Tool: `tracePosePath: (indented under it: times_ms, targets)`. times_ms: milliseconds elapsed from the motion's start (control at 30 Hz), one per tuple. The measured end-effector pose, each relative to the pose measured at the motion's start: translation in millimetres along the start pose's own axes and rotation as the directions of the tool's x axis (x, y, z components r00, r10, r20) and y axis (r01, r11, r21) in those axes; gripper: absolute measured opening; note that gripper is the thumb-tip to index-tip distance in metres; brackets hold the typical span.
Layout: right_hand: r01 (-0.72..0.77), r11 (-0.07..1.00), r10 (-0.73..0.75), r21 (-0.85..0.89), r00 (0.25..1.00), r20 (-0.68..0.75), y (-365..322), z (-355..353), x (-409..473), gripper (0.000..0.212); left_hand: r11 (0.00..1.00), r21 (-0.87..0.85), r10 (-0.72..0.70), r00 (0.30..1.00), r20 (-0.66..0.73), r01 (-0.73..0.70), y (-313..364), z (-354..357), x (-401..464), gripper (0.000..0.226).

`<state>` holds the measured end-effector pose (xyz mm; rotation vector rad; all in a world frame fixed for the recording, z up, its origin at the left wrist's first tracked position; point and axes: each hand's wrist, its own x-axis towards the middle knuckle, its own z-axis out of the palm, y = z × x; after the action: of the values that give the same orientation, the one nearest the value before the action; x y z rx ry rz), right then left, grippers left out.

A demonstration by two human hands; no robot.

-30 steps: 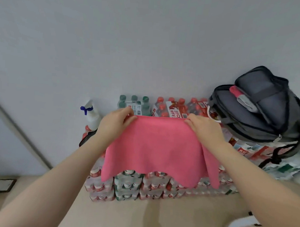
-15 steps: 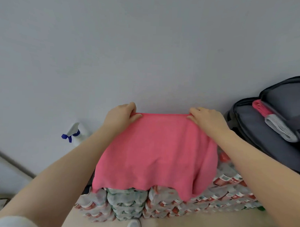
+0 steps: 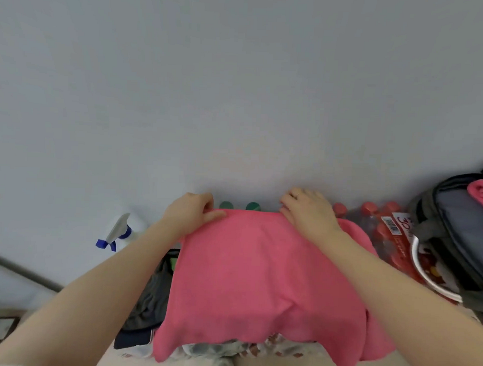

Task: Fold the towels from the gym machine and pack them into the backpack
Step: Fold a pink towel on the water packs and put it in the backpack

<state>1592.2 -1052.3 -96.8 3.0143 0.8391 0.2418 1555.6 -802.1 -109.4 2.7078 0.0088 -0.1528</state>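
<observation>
A pink towel (image 3: 261, 279) lies spread over the stacked packs of bottles, its near edge hanging down in front. My left hand (image 3: 191, 214) pinches the towel's far left corner. My right hand (image 3: 309, 210) grips the far right corner, fingers curled over the edge. At the right edge stands the open grey backpack (image 3: 458, 226), with a folded pink towel (image 3: 482, 195) showing inside it.
A white spray bottle (image 3: 123, 232) with a blue nozzle stands to the left by the wall. Red-capped bottles (image 3: 381, 231) in shrink wrap fill the gap between towel and backpack. A dark cloth (image 3: 148, 302) lies left of the towel. The grey wall rises close behind.
Both hands have lowered the towel from mid-air onto the bottle packs and moved its top edge toward the wall. The view has shifted left, so the backpack sits at the right edge.
</observation>
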Motion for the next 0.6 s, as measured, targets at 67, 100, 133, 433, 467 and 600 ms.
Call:
tracePosePath:
  times_ms: [67, 100, 133, 433, 467, 600]
  targets:
    - [0.156, 0.984, -0.154, 0.085, 0.987, -0.037, -30.8, -1.3, 12.4, 0.013, 1.000, 0.000, -0.001, 0.999, 0.055, 0.001, -9.9, -3.8, -5.2, 0.030]
    - [0.198, 0.972, -0.197, 0.127, 0.980, -0.025, -47.0, -2.3, 19.3, 0.018, 1.000, -0.015, -0.014, 0.996, 0.083, 0.016, -15.3, -5.9, -8.5, 0.028]
    - [0.216, 0.965, -0.222, 0.151, 0.975, 0.024, -59.9, -0.9, 26.3, 0.025, 0.997, -0.069, -0.038, 0.993, 0.113, 0.046, -20.1, -8.1, -12.9, 0.027]
    - [0.141, 0.978, -0.170, 0.153, 0.965, 0.197, -88.8, 11.0, 62.9, 0.023, 0.850, -0.487, -0.163, 0.980, 0.115, 0.199, -48.1, -40.6, -32.6, 0.005]
    - [0.107, 0.980, -0.133, 0.165, 0.979, 0.156, -87.8, 9.9, 66.7, 0.022, 0.850, -0.497, -0.173, 0.984, 0.053, 0.176, -46.3, -42.5, -28.8, 0.005]
    - [0.005, 0.968, -0.010, 0.252, 1.000, 0.018, -86.0, 6.0, 77.2, 0.020, 0.907, -0.412, -0.197, 0.950, -0.244, 0.082, -39.6, -46.8, -8.8, 0.009]
